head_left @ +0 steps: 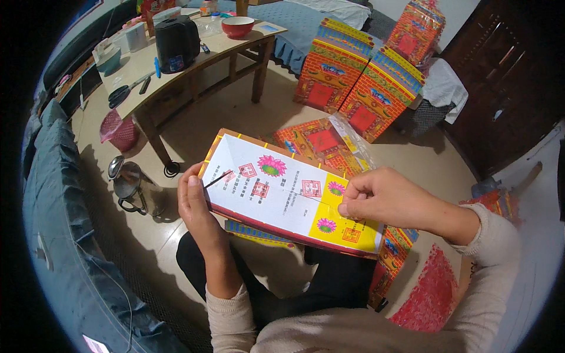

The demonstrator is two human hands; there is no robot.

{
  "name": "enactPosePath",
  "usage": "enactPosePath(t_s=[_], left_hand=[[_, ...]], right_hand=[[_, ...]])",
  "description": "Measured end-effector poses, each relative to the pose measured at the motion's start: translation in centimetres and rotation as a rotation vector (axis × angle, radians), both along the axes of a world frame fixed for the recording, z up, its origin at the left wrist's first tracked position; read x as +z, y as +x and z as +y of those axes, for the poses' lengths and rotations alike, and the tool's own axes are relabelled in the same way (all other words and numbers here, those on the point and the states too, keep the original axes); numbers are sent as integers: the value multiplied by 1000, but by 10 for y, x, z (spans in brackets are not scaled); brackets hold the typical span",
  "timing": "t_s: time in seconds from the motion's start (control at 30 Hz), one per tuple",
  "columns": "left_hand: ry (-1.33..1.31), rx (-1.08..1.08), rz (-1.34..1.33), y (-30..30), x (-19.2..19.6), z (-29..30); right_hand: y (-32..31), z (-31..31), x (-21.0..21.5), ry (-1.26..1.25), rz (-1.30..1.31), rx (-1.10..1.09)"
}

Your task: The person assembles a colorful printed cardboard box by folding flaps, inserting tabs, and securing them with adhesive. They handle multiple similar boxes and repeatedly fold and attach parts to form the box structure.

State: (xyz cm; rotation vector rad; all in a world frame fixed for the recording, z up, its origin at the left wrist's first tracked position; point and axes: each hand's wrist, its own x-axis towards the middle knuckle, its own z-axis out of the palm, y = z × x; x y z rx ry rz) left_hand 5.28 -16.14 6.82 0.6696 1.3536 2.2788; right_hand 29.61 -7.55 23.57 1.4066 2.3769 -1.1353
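Across my lap rests a flat rectangular box point(250, 204), tilted, with a white and yellow printed top showing pink lotus flowers and red square stamps. My left hand point(201, 215) grips its left end, thumb on top. By that thumb lies a thin dark stick or strand point(219, 179) over the white part. My right hand point(385, 197) is above the yellow part, its thumb and forefinger pinched together. A fine dark line, perhaps a thread, runs from this pinch across the box top; what the fingers hold is too small to name.
Brick-patterned paper boxes point(332, 70) stand at the back right; another patterned piece point(323, 141) lies beyond my box. At the left are a table point(144, 103) with a black kettle point(178, 44), a metal jug point(138, 188), a pink basket point(119, 130) and a blue-covered sofa point(70, 253).
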Motion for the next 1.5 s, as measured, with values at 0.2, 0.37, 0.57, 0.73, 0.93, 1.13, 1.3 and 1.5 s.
enactPosePath(t_s=[0.2, 0.37, 0.57, 0.73, 0.93, 1.13, 1.3, 1.5], left_hand=[[35, -23, -20, 1, 2, 1], [3, 15, -6, 4, 6, 0], [-11, 3, -18, 5, 8, 0], [3, -6, -15, 2, 5, 0], [-18, -24, -37, 4, 7, -3], [5, -29, -34, 3, 4, -3], [-1, -36, -11, 3, 5, -4], [9, -53, -35, 4, 5, -4]], right_hand=[[-6, -2, -3, 138, -77, 57], [-11, -4, -2, 292, -176, 129], [-22, -1, 5, 402, -355, 277], [-24, -3, 3, 478, -366, 352], [-35, -7, 12, 414, -513, 310], [-39, -2, 18, 295, -608, 239], [-36, 3, 18, 177, -655, 218], [-35, 3, 15, 218, -632, 143]])
